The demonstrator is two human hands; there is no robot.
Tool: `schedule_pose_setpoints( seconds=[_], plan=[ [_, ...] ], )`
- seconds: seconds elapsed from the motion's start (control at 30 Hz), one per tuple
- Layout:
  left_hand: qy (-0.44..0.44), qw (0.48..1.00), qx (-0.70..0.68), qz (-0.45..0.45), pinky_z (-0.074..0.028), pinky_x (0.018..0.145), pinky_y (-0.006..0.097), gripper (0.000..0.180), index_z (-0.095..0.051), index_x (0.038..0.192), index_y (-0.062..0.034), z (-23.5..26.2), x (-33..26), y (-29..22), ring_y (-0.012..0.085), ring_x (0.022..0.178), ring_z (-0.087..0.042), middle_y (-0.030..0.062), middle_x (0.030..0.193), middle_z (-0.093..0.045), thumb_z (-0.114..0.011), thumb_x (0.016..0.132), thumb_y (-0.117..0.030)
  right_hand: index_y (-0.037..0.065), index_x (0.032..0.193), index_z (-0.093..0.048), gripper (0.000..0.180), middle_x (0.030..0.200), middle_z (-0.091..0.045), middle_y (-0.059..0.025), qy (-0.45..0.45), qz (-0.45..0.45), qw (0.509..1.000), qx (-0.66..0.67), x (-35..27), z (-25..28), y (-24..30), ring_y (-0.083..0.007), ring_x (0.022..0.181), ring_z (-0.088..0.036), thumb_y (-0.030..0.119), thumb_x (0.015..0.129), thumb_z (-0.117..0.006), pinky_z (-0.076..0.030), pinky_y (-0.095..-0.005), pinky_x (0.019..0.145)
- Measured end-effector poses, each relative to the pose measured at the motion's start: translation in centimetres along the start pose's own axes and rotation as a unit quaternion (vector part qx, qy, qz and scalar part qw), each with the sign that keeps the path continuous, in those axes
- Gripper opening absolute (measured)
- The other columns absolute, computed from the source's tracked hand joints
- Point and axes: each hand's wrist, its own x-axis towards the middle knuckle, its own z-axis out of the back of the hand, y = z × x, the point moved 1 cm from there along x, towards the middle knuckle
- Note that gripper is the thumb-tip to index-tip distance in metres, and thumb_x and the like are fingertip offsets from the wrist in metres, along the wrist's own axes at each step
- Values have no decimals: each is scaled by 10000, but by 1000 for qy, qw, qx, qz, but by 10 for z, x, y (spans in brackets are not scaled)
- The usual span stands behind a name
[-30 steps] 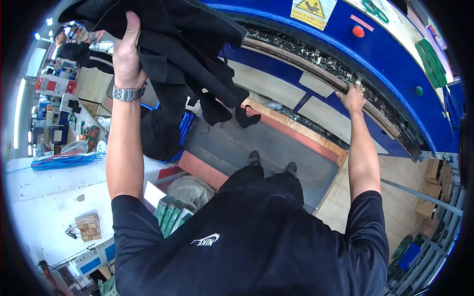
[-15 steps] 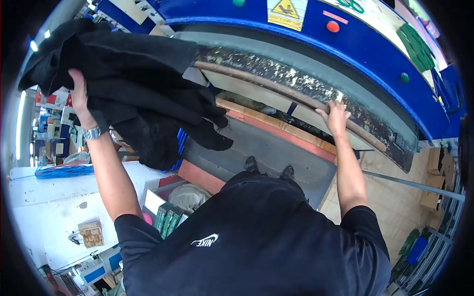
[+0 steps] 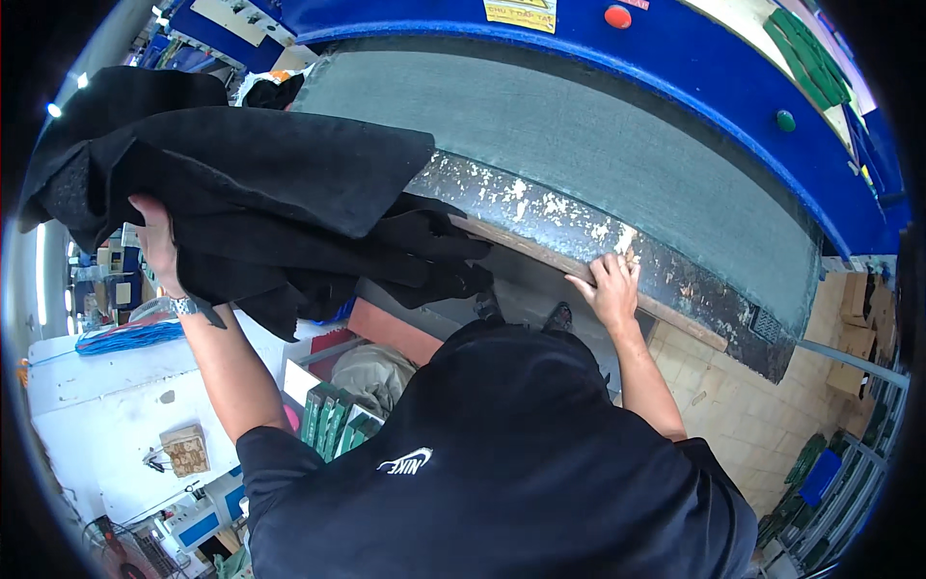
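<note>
**Dark fabric carried lower along the machine's edge**

Since half a second ago the bundle of black fabric pieces point(image 3: 260, 203) has swung down and to the left, and the grey felt-covered bed point(image 3: 598, 145) of the blue machine point(image 3: 694, 58) now fills more of the view. The left hand point(image 3: 154, 241), with a metal wristwatch point(image 3: 188, 306) on its wrist, is clenched in the underside of the bundle and holds it up above the white worktop point(image 3: 87, 405). The right hand point(image 3: 610, 285) lies open and flat, fingers spread, on the chipped dark front edge point(image 3: 540, 207) of the bed, grasping nothing.
</note>
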Motion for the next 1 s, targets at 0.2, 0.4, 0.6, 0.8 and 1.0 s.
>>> schedule_pose_setpoints(
  seconds=[0.2, 0.4, 0.6, 0.8, 1.0],
  plan=[
    [-13, 993, -111, 38, -501, 955, 328, 582, -585, 1251, 50, -81, -4, -18, 211, 1025, -651, 130, 1193, -664, -613, 976, -462, 119, 830, -626, 388, 912, -572, -36, -1, 3, 1000, 26, 17, -6, -17, -247, 876, -552, 475, 761, -764, -364, -449, 823],
    [-24, 993, -113, 8, -507, 943, 326, 572, -592, 1243, 48, -108, 11, -17, 212, 1011, -658, 128, 1179, -670, -619, 974, -457, 77, 923, -662, 417, 955, -587, -82, 102, -46, 987, 113, 30, 5, -16, -293, 955, -557, 445, 763, -773, -372, -461, 861],
    [2, 991, -133, -7, -514, 931, 324, 563, -600, 1235, 45, -141, 27, -12, 213, 996, -664, 126, 1165, -676, -625, 972, -451, 57, 1386, -537, 758, 1358, -557, -169, 237, -143, 840, 467, 96, 26, 2, -303, 1291, -501, 360, 763, -847, -429, -436, 1043],
    [45, 990, -132, -20, -521, 919, 322, 553, -607, 1227, 43, -172, 51, -27, 214, 981, -671, 123, 1151, -683, -631, 970, -446, 11, 1364, -541, 617, 1324, -610, -121, 334, -53, 650, 680, 136, -13, 58, -213, 1219, -566, 207, 840, -801, -444, -329, 1031],
    [57, 990, -127, -27, -528, 907, 321, 543, -614, 1219, 40, -186, 101, -44, 215, 966, -677, 121, 1137, -689, -636, 968, -441, -47, 893, -650, 277, 681, -589, -163, 85, -151, 891, 420, 135, 64, 16, -132, 664, -515, 225, 935, -674, -451, -355, 625]
  ],
)
